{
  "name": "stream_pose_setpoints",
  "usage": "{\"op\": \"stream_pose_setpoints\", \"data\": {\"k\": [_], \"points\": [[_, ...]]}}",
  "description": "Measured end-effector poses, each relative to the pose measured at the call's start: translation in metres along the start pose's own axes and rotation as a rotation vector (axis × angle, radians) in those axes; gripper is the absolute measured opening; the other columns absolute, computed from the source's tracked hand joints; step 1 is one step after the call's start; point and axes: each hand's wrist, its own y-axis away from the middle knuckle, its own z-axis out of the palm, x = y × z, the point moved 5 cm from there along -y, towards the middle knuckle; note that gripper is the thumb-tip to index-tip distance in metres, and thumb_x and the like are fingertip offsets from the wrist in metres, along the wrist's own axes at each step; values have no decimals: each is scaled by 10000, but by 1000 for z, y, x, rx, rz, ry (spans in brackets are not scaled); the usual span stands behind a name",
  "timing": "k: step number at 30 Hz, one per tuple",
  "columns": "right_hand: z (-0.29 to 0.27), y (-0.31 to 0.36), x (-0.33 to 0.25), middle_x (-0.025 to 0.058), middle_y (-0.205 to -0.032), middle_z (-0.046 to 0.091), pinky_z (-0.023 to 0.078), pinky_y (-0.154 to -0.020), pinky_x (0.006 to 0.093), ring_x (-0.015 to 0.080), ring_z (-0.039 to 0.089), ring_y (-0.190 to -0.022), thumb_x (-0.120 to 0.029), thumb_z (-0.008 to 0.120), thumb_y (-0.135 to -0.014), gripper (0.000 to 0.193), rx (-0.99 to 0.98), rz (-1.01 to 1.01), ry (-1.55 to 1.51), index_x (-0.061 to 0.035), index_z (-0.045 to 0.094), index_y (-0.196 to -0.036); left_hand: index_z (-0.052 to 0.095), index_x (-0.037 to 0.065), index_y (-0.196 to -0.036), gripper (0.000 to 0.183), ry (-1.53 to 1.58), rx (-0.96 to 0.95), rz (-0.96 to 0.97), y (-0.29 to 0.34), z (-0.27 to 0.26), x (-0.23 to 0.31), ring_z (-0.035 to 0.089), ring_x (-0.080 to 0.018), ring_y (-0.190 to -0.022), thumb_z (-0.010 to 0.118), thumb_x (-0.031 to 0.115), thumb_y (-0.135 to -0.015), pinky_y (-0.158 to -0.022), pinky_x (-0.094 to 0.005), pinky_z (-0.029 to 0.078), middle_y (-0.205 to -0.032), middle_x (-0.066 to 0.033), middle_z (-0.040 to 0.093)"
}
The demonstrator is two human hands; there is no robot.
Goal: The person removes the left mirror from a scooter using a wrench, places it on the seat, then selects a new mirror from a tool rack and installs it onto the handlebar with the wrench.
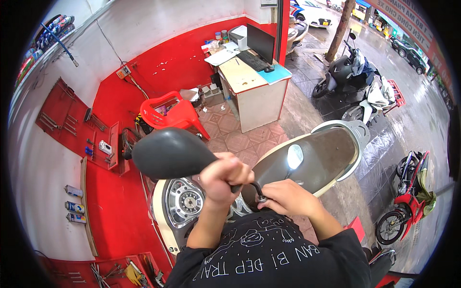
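Note:
My left hand (223,177) is closed in a fist round the stem of a black rear-view mirror (168,152), whose dark back faces up. The bent end of the stem comes out past my fist and runs down to its threaded-looking base. There my right hand (290,199) pinches the stem's lower end with thumb and fingers. Both hands are above a cream scooter, close to its round instrument dial (189,202). Its long dark seat (312,156) stretches away to the right. Another mirror (295,157), its glass bright, shows just beyond my right hand.
A red plastic chair (180,113) and a desk (259,108) with a monitor (260,42) are ahead. Tool boards (72,120) and spray cans (74,207) line the left wall. Parked motorbikes (343,72) and a red one (406,197) stand outside on the right.

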Motion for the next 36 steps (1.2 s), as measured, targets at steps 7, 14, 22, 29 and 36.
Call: {"op": "stream_pose_setpoints", "data": {"k": [7, 14, 22, 29, 36], "points": [[18, -4, 11, 69, -646, 439, 391, -531, 354, 209, 512, -592, -322, 526, -994, 339, 432, -60, -414, -3, 510, -881, 258, 191, -560, 367, 272, 167, 309, 9, 0, 1, 194, -87, -422, 424, 167, -886, -499, -287, 240, -459, 56, 188], [60, -25, 34, 15, -803, 453, 401, -665, 255, 113, 433, -672, -370, 426, -1040, 343, 488, 356, -1826, -45, 487, -1132, 368, 39, -550, 282, -739, -155, 808, 17, 26, 4, 442, -207, -400, 513, -49, -775, -467, -354, 431, -464, -80, 451], [25, -8, 25, 120, -763, 625, 503, -647, 356, 234, 639, -718, -84, 659, -775, 209, 11, 158, -383, 17, 613, -952, 420, 54, -535, 357, -1387, -218, 286, 6, 23, -20, 399, -263, -424, 591, 122, -841, -456, -370, 348, -480, -81, 346], [6, 4, 9, 99, -736, 585, 475, -616, 343, 263, 592, -644, -83, 644, -842, 131, -247, 203, -199, -19, 596, -945, 265, 129, -541, 390, 139, -100, -60, 0, 5, -6, 179, -101, -406, 443, 86, -885, -453, -314, 194, -454, 29, 207], [15, 3, 4, 184, -769, 625, 456, -627, 455, 413, 598, -742, -89, 589, -899, 141, -36, 101, -333, 3, 483, -901, 246, 173, -551, 371, 196, -33, -42, -3, -10, 0, 190, -89, -418, 414, 135, -880, -460, -294, 198, -456, 49, 189]]}}
